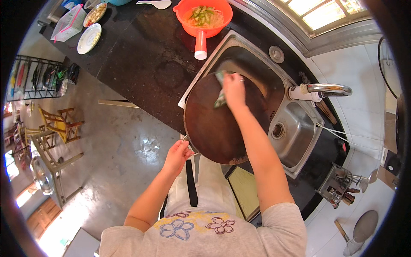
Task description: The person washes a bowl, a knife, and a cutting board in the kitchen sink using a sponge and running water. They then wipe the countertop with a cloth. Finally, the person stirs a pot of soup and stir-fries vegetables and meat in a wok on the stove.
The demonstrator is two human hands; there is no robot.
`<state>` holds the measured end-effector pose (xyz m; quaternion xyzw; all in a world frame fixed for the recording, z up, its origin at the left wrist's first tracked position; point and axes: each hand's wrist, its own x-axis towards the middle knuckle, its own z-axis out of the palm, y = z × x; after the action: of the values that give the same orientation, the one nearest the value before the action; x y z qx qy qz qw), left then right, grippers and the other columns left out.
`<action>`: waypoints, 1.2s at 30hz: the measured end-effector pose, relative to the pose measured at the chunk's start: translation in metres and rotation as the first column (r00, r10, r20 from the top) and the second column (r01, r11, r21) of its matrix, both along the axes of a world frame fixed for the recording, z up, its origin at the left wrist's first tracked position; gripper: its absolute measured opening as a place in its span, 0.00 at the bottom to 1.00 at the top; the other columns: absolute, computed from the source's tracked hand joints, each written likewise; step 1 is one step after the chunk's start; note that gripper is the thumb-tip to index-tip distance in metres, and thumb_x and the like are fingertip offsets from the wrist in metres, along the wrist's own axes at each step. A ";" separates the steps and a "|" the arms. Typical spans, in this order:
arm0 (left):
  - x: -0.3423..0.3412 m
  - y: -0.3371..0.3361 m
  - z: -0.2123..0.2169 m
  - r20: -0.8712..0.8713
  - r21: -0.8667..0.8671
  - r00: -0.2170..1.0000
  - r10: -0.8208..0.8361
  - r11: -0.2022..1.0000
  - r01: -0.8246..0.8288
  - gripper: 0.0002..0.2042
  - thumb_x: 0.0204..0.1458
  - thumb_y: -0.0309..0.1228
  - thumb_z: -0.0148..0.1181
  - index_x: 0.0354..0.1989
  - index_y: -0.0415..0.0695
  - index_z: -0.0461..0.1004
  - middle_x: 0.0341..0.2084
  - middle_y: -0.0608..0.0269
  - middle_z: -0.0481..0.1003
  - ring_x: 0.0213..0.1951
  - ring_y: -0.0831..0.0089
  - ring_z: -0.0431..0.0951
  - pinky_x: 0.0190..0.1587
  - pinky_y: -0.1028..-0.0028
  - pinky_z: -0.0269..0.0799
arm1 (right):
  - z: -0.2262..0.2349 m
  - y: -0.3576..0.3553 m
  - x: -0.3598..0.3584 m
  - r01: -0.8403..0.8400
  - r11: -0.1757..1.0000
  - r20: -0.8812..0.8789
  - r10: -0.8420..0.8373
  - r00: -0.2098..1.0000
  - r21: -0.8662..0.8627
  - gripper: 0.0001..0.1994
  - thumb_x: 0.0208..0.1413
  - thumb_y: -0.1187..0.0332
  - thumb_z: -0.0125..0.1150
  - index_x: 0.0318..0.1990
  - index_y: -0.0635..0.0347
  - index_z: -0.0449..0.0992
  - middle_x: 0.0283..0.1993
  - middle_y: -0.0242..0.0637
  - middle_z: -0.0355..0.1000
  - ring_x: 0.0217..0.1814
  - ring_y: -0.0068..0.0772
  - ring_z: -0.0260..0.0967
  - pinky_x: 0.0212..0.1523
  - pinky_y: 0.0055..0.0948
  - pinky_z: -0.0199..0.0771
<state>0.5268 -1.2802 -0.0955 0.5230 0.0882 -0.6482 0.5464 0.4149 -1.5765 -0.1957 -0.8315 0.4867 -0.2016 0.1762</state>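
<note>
A large, dark brown wok point(218, 124) is tilted over the sink's near-left edge, its round rim reaching back toward my body. My left hand point(177, 153) grips the small metal loop handle point(186, 138) at its lower left. On the far part of the wok, my right hand point(234, 91) is closed on a green-and-white cloth point(220, 101) that presses against the brown surface. Part of the cloth is hidden under the fingers. Behind the wok lies the steel double-bowl sink point(295, 168), its larger bowl partly covered.
An orange strainer basket point(203, 37) with cut vegetables stands beyond the sink on the black counter point(141, 55). Farther left are plates of food point(89, 38) and a white spoon point(154, 4). At right are the faucet point(327, 89) and a utensil rack point(336, 184).
</note>
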 end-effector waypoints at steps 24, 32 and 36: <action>0.004 0.001 -0.005 -0.046 -0.020 0.998 0.040 0.999 -0.041 0.09 0.62 0.31 0.49 0.28 0.48 0.61 0.19 0.73 0.57 0.24 0.79 0.60 0.43 0.70 0.68 | 0.039 0.058 -0.134 0.156 0.960 -0.333 -0.229 0.915 -0.231 0.18 0.56 0.63 0.61 0.54 0.51 0.74 0.42 0.42 0.68 0.44 0.48 0.68 0.41 0.45 0.73; 0.003 -0.004 -0.005 -0.010 0.006 1.000 -0.013 1.000 0.013 0.13 0.65 0.36 0.46 0.26 0.50 0.59 0.18 0.75 0.54 0.22 0.80 0.58 0.40 0.72 0.67 | 0.098 0.197 -0.054 -0.030 0.995 -0.299 0.002 0.954 -0.091 0.24 0.49 0.59 0.66 0.53 0.58 0.72 0.40 0.41 0.67 0.43 0.42 0.66 0.39 0.38 0.70; 0.006 0.003 -0.003 -0.034 0.035 0.999 -0.013 0.999 0.014 0.16 0.66 0.41 0.47 0.25 0.51 0.57 0.15 0.76 0.51 0.19 0.79 0.55 0.39 0.71 0.67 | 0.107 0.218 -0.049 -0.251 0.966 -0.049 0.248 0.967 -0.062 0.24 0.48 0.60 0.67 0.54 0.55 0.72 0.40 0.38 0.67 0.41 0.41 0.65 0.37 0.37 0.70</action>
<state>0.5328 -1.2776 -0.0989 0.5221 0.1056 -0.6590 0.5311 0.3655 -1.3584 -0.0885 -0.8956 0.3746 -0.1772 0.1620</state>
